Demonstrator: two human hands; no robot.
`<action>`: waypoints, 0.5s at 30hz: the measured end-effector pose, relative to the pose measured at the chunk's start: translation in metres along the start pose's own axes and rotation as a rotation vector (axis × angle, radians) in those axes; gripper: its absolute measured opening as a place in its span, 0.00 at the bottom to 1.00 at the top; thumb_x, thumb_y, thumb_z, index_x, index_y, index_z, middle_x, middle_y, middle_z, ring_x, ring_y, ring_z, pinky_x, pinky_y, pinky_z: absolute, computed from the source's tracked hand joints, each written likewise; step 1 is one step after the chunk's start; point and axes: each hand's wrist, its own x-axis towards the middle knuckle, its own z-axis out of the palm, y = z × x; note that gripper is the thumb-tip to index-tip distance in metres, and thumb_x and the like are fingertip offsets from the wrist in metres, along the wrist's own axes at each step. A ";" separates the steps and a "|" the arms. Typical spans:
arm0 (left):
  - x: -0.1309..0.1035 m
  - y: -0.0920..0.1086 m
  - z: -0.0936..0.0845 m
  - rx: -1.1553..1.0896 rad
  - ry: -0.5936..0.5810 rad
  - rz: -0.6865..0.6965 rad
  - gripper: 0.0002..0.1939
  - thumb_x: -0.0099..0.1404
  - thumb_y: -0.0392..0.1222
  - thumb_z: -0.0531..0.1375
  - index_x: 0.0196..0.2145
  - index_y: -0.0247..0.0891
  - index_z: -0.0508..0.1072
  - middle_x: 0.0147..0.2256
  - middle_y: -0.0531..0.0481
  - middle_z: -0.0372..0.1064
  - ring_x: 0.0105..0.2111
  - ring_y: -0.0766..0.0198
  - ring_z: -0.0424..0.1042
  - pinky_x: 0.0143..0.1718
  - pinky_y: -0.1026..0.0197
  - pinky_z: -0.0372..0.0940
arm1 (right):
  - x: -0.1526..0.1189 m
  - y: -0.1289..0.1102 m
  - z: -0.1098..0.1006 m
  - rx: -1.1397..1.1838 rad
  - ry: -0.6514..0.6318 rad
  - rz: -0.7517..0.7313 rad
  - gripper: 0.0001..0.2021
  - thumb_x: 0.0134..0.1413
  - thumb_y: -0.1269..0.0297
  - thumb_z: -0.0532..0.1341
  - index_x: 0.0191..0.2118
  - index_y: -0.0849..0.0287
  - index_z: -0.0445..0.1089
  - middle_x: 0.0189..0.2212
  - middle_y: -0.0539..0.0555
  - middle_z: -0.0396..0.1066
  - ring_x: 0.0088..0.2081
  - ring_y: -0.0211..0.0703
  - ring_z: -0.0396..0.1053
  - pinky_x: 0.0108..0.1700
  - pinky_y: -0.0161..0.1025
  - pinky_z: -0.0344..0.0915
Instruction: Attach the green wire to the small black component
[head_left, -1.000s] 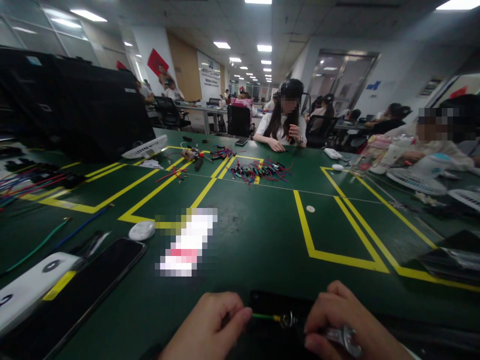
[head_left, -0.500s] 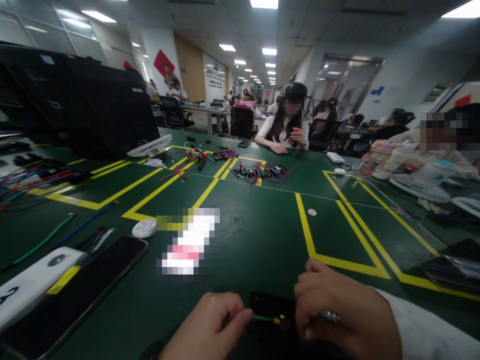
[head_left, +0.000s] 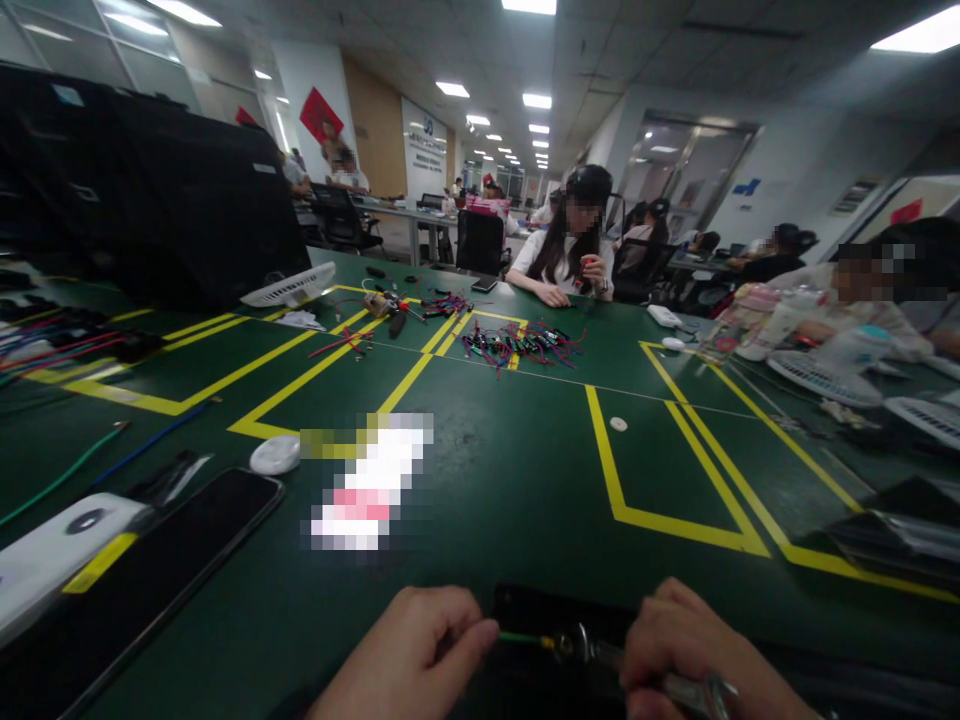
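Green table [head_left: 525, 480] marked with yellow tape lines, set in an open office with ceiling lights; other people are seated at its far side and right edge. At the bottom edge the left hand [head_left: 409, 655] is curled, thumb and forefinger pinched on a green wire [head_left: 517, 637]. The right hand [head_left: 690, 655] is closed around a metal wrench [head_left: 679, 688], whose head is placed at the wire's metal end over a black part [head_left: 555, 612] lying on the table. A phone [head_left: 161, 575] and a white box [head_left: 52, 550] are seen at left, a white disc [head_left: 274, 455] just beyond them. Loose coloured wires [head_left: 517, 343] are piled mid-table. No writing can be read; one patch is pixelated.
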 end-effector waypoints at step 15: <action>-0.004 0.005 0.000 0.005 0.022 0.000 0.17 0.69 0.49 0.51 0.27 0.37 0.68 0.23 0.57 0.59 0.19 0.69 0.62 0.16 0.71 0.53 | 0.044 -0.015 -0.020 -0.080 -0.311 -0.033 0.10 0.60 0.58 0.57 0.31 0.52 0.72 0.26 0.50 0.71 0.32 0.44 0.68 0.43 0.44 0.57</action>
